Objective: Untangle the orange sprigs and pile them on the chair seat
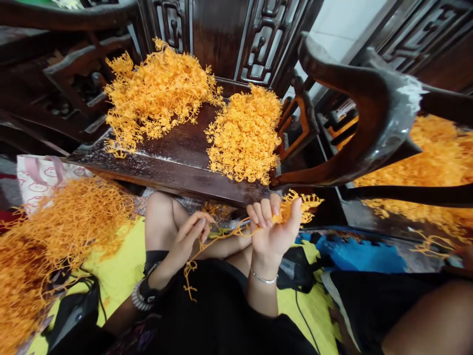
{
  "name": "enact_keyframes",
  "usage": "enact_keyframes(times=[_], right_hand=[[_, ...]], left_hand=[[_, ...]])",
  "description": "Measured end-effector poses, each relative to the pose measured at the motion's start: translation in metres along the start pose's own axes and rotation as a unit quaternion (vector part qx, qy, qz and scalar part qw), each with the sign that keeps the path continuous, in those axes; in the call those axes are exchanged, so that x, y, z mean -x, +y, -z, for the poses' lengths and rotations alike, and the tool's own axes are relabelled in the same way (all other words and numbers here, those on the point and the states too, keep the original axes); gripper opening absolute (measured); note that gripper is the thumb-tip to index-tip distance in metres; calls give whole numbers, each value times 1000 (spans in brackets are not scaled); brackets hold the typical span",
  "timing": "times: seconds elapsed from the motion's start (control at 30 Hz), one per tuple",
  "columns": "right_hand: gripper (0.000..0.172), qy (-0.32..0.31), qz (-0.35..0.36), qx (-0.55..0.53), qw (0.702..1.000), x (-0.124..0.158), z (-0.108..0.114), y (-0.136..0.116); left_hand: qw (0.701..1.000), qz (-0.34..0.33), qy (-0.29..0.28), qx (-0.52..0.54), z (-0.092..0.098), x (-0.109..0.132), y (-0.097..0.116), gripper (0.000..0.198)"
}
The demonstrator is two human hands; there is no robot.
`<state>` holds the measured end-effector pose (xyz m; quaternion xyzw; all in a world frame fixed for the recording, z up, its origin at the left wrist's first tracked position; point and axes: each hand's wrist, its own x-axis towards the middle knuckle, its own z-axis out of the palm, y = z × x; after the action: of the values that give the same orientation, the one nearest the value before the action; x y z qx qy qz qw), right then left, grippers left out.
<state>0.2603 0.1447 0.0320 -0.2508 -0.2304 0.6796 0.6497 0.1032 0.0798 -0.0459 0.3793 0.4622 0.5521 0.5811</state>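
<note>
My left hand [194, 229] pinches a thin orange branched strand [218, 236] between thumb and fingertips, over my lap. The strand stretches across to my right hand [271, 231], and its loose end dangles below the left hand against my black clothing. My right hand is palm up, with its fingers curled over the strand and the thumb standing apart. Beyond its fingers shows a small bunch of orange pieces with curly tips [308, 207], partly hidden by the hand. A small green bit [223, 230] shows by the strand between the hands.
Two heaps of orange curly pieces [162, 93] [246, 133] lie on a dark wooden chair seat [177, 143] before me. A tangled orange pile [74, 222] is at left, beside a printed bag [40, 172]. More orange pieces [436, 167] lie behind the right armrest [377, 108]. Someone's leg [428, 315] is at right.
</note>
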Motion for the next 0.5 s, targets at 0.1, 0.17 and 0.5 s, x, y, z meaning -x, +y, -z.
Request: enact_keyframes(times=[0.1,0.17,0.5], right_hand=[[49,38,37,-1,999,6,14,1],[49,65,60,19,996,11,24,1],[45,134,52,76,987,21,66,16]], left_hand=[[971,-114,211,-8,4,-7,-3,22],[915,-167,366,-25,19,-9,1,21],[692,-228,448,-518,213,24,43,9]])
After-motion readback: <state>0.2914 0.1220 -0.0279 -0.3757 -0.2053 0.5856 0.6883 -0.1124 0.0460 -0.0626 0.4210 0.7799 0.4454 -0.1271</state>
